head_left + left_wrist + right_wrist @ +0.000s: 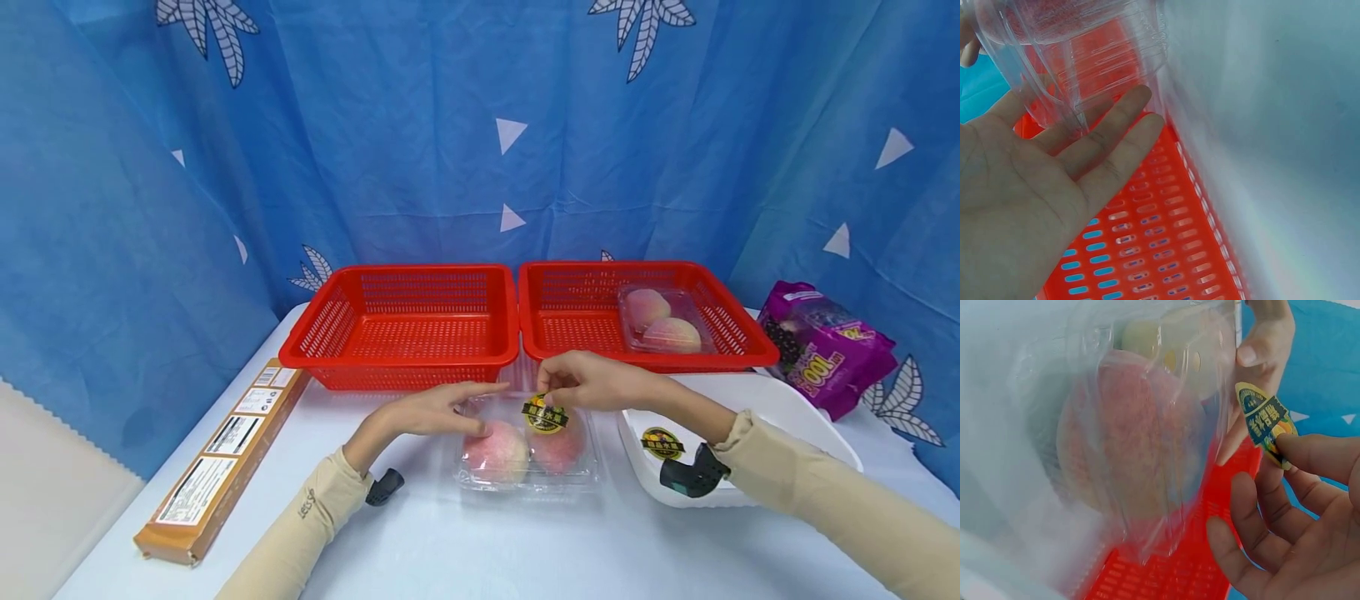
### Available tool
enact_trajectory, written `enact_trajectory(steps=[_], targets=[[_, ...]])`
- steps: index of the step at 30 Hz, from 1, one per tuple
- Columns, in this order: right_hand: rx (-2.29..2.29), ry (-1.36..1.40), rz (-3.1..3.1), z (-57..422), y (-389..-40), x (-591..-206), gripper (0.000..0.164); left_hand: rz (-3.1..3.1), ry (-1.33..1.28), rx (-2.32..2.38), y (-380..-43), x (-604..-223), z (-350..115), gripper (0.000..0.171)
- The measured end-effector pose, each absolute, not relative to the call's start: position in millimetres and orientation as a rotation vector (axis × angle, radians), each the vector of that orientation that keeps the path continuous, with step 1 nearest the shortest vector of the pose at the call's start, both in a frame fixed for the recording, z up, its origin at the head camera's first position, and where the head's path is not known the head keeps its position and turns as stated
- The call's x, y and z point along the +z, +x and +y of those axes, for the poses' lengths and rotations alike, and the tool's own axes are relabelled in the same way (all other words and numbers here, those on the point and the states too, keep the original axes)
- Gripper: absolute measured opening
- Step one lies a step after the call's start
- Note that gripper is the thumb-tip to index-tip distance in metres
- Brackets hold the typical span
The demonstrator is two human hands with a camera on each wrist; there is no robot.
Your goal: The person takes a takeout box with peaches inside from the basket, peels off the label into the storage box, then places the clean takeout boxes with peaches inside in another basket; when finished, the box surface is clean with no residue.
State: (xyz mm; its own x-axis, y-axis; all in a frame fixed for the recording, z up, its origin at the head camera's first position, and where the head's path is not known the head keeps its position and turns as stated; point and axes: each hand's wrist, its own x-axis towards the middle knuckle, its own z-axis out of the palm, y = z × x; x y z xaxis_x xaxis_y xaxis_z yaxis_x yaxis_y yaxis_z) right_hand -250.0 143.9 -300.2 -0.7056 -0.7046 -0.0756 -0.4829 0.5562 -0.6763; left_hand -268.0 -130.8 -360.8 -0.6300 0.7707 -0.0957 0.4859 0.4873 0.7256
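A clear plastic box (525, 482) with two pink peaches, a left one (495, 454) and a right one (558, 451), sits on the table in the head view. My right hand (588, 382) pinches an oval black-and-gold sticker (1265, 422) between thumb and fingers, above the box's right half. Beside the box's left end is my left hand (431, 410), its thumb reaching over the lid and its fingers stretched along the far side. In the left wrist view those fingers (1113, 137) are spread and straight against the clear plastic wall.
Two red baskets stand behind: the left basket (408, 375) and the right basket (540, 333), which holds another peach box (660, 321). On the right are a white tray (810, 417) bearing another sticker (662, 443) and a purple bag (825, 350). A long cardboard box (217, 467) lies left.
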Motion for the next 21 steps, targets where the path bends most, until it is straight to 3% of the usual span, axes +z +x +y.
enact_trajectory(steps=[21], targets=[[-0.861, -0.935, 2.372, 214.0, -247.4, -287.4, 0.006, 2.345, 1.019, 0.95, -266.3, -361.7, -130.7, 0.069]])
